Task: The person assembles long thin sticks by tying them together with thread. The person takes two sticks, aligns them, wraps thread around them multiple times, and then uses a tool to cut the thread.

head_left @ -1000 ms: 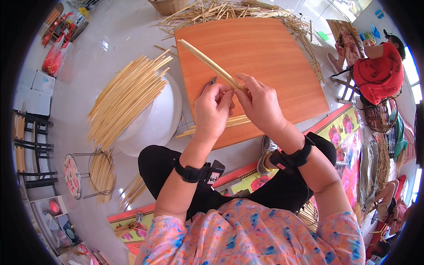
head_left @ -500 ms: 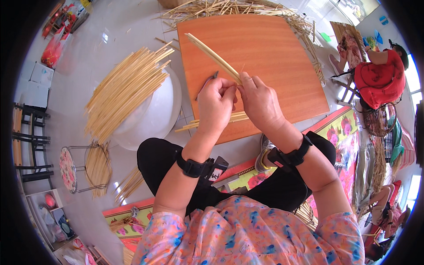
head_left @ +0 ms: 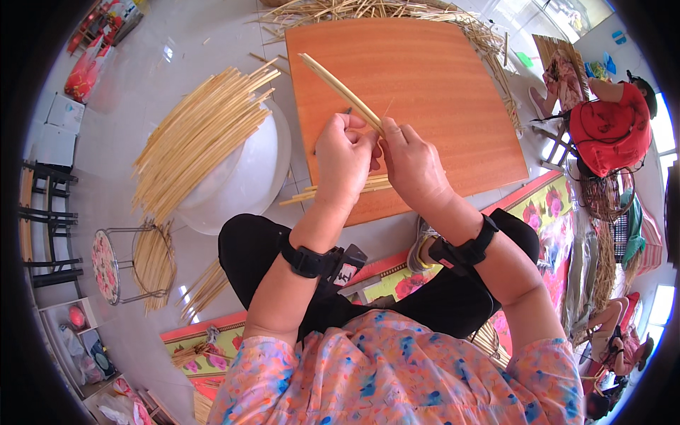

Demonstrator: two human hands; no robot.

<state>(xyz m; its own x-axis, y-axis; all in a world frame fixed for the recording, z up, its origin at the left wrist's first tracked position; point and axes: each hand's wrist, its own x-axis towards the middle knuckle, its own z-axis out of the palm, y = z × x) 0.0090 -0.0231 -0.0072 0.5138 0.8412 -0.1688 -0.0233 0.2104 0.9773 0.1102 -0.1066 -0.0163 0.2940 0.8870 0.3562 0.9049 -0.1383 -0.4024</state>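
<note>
My right hand (head_left: pixel 416 159) is closed around the lower end of a few pale straw stalks (head_left: pixel 343 91), which slant up and left above the orange-brown table (head_left: pixel 425 78). Close beside it, my left hand (head_left: pixel 343 156) has its fingers pinched together at the stalks' lower end. What the left fingertips hold is too small to make out. A fine strand (head_left: pixel 389 106) sticks up near my right thumb. Several more stalks (head_left: pixel 375 183) lie on the table under my wrists. Behind my left hand, a dark slender object (head_left: pixel 348 111) is mostly hidden.
A large heap of stalks (head_left: pixel 198 134) rests on a white rounded tub (head_left: pixel 248 177) at the left. Loose straw (head_left: pixel 354 10) lies beyond the table. A round stool frame (head_left: pixel 106 265) lies at the lower left. Another person in red (head_left: pixel 609 127) sits at the right.
Both hands keep close together at the stalks. My left hand has shifted slightly and now covers more of the dark slender object. The view has moved a little.
</note>
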